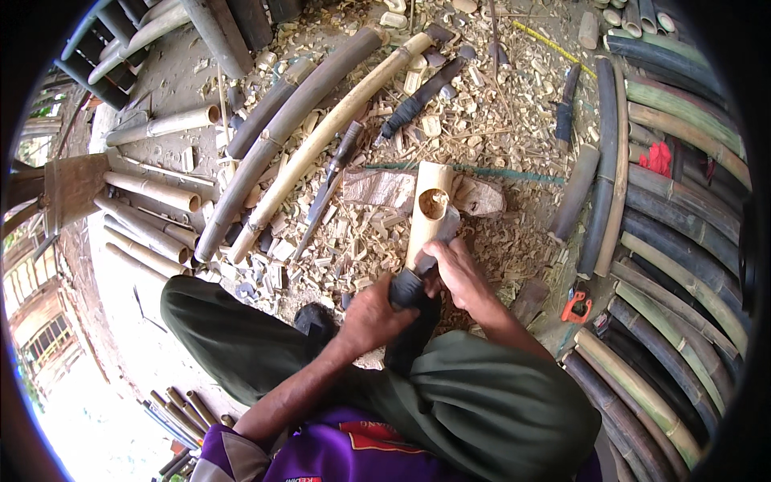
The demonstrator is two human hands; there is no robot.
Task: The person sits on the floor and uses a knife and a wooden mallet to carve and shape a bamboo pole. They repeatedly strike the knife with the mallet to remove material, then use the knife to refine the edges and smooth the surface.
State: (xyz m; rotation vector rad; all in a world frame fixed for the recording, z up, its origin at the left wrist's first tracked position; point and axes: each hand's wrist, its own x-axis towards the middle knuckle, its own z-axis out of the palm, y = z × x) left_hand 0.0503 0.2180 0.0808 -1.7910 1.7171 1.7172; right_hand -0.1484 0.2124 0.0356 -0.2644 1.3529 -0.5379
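A pale bamboo piece [421,231] with a round hole in its upper face leans across a rough wood block [377,189] between my legs. My left hand [373,313] is closed round the black-wrapped handle of a knife [407,289]. The grey blade lies along the right side of the bamboo, just below the hole. My right hand [459,273] grips the blade's lower part near the handle, its fingertips against the bamboo. My hands partly cover the bamboo's near end.
Wood chips cover the ground. Beyond the block lie another black-handled knife [409,108], a long-bladed tool [328,189] and long bamboo poles [289,120]. Cut bamboo is stacked along the right, near an orange tool [576,307]. A dark-handled tool [566,112] lies at far right.
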